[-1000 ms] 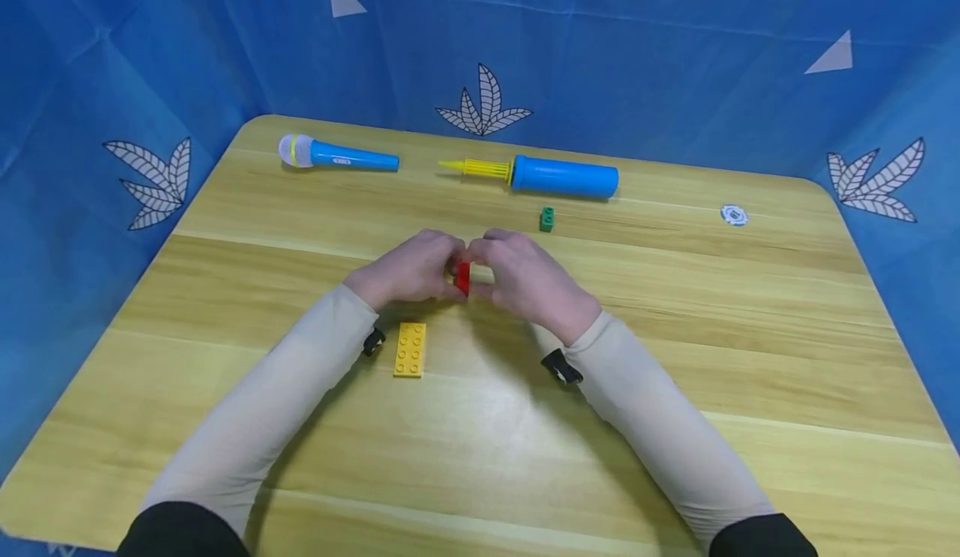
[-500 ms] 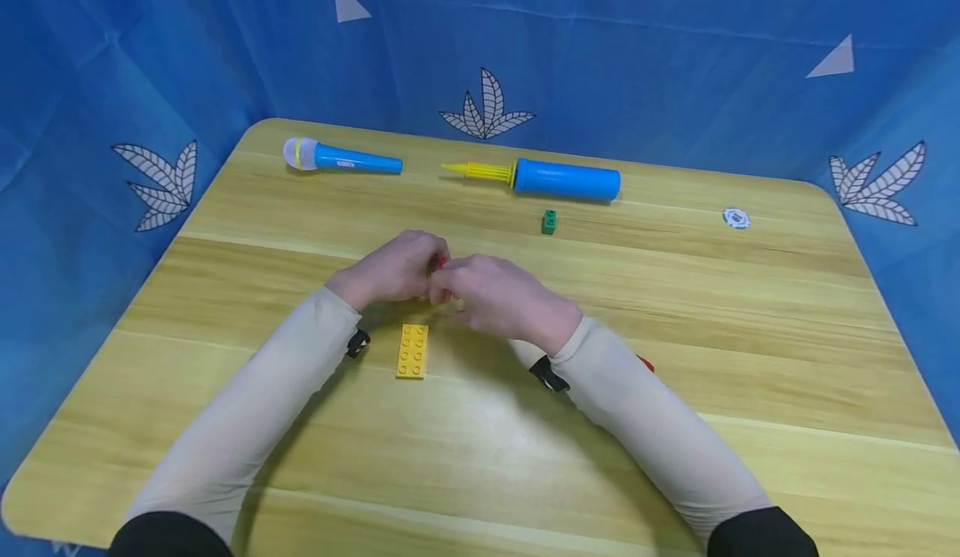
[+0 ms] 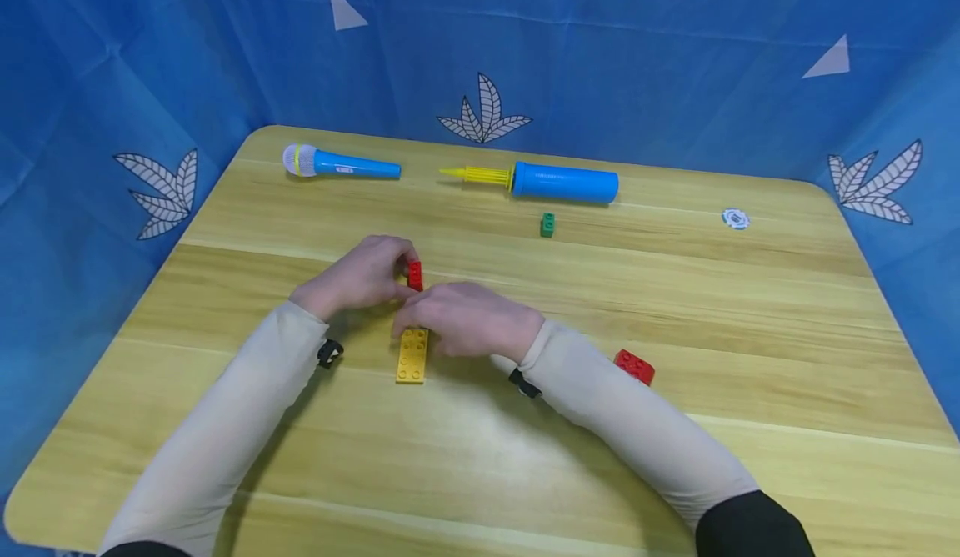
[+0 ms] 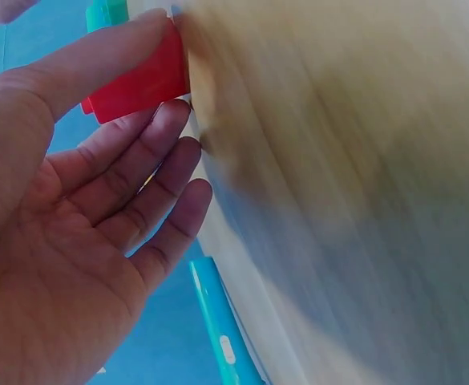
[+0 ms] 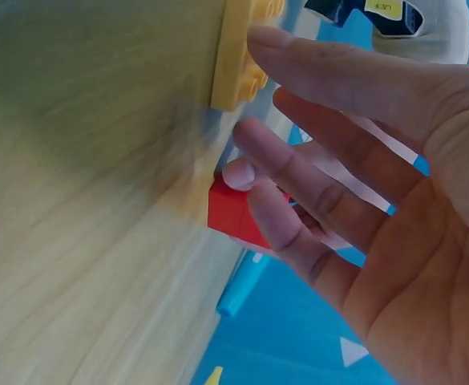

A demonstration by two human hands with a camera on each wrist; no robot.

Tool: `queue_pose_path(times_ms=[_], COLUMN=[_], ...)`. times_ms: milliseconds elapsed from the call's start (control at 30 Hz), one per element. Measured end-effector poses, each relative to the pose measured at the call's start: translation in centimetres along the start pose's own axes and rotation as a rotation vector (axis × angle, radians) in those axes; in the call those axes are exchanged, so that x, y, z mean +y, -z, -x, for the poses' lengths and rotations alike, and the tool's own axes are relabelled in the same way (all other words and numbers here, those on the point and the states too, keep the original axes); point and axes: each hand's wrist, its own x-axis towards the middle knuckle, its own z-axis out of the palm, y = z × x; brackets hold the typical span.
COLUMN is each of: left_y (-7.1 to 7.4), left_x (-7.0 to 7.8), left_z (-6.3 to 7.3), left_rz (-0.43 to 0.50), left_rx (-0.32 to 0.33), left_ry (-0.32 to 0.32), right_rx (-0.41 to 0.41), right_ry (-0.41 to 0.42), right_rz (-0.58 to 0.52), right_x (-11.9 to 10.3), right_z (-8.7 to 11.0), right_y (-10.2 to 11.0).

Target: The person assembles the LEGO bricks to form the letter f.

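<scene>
My left hand (image 3: pixel 366 273) pinches a small red toy brick (image 3: pixel 415 275) between thumb and fingers, low over the wooden table. In the left wrist view the thumb lies along the red brick (image 4: pixel 142 80), and the other fingers are loosely bent below. A flat yellow toy brick (image 3: pixel 412 361) with two rows of studs lies just nearer the person. Above its far end hovers my right hand (image 3: pixel 472 319), fingers loosely spread. From the right wrist, its thumb overlaps the yellow brick (image 5: pixel 232 60), and its fingertips come close to the red one.
Beside the right forearm lies a second red brick (image 3: pixel 634 367). Farther back are a green brick (image 3: pixel 547 224), a blue toy microphone (image 3: pixel 352 165), a blue hand pump (image 3: pixel 562 183) with yellow nozzle, and a poker chip (image 3: pixel 736 218). A blue curtain (image 3: pixel 637 57) hangs behind the table.
Both hands have shifted left, the red brick travelling with the left hand. My right hand has also come nearer, over the yellow brick. The second red brick has come out from behind the right forearm.
</scene>
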Motion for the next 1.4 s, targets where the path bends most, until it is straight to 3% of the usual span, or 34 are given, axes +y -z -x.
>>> queue_pose_path(times_ms=[167, 467, 1400], left_y=[0.3, 0.4, 0.3], left_x=[-0.4, -0.3, 0.0], left_z=[0.3, 0.0, 0.0], left_rz=[0.000, -0.013, -0.041], left_rx=[0.003, 0.012, -0.001], left_ry=[0.023, -0.007, 0.001], right_rx=[-0.037, -0.085, -0.055], right_ry=[0.018, -0.030, -0.029], right_rz=[-0.003, 0.046, 0.188], right_x=[-0.3, -0.3, -0.7], right_z=[-0.5, -0.6, -1.0], right_y=[0.0, 0.0, -1.0])
